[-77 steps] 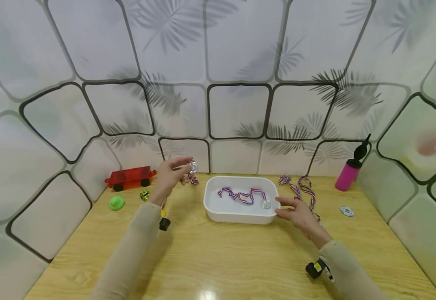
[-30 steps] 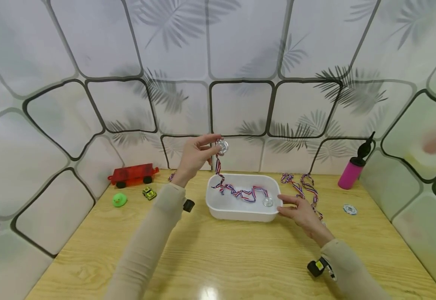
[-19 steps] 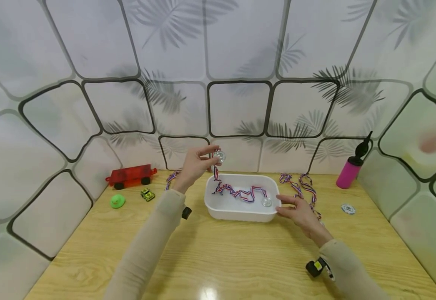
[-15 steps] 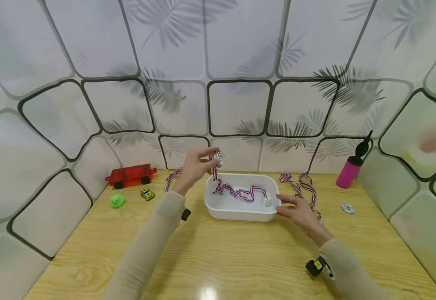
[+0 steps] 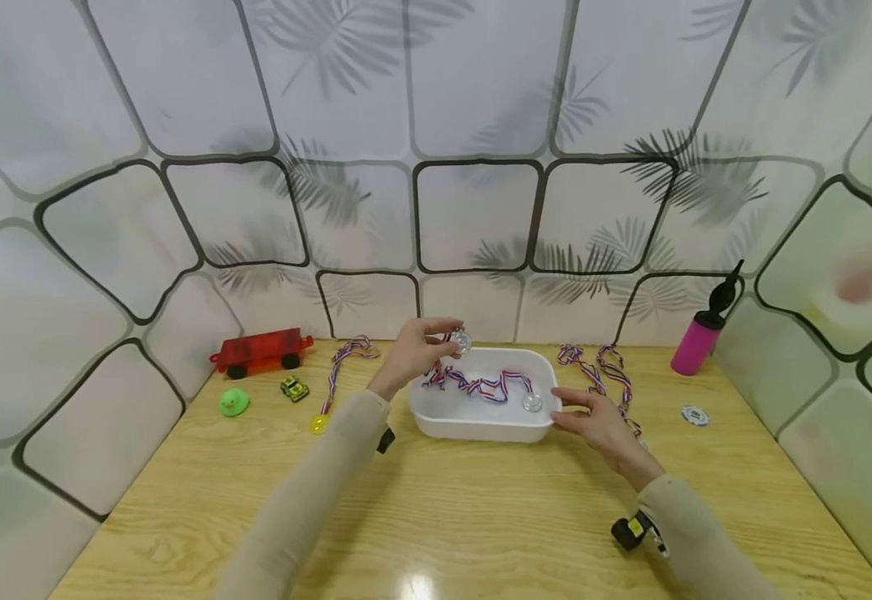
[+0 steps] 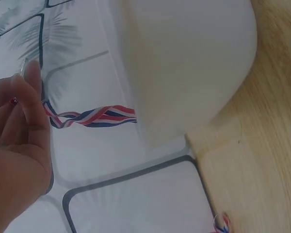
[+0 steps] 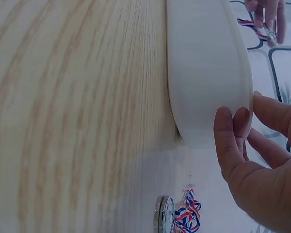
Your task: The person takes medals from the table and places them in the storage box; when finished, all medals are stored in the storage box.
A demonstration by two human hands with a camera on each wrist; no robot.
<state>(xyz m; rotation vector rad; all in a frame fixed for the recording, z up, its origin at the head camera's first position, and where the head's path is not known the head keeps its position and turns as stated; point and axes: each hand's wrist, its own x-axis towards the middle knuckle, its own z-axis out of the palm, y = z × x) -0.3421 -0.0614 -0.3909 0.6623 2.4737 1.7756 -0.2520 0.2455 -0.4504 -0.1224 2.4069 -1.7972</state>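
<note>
A silver medal is pinched between the thumb and fingers of my left hand, above the left back part of a white plastic tub. Its red, white and blue ribbon hangs over the tub's rim in the left wrist view. Inside the tub lies another silver medal with its ribbon spread to the left. At the tub's right end, my right hand holds the rim, thumb against the outer wall in the right wrist view.
Left on the table are a gold medal, a red toy wagon, a green rubber duck and a small yellow toy car. Right are ribboned medals, a poker chip and a pink pump.
My left hand has carried the silver medal from the left to over the tub, then lowered it rightward, its ribbon going in. The gold medal came into view; my right hand stayed put.
</note>
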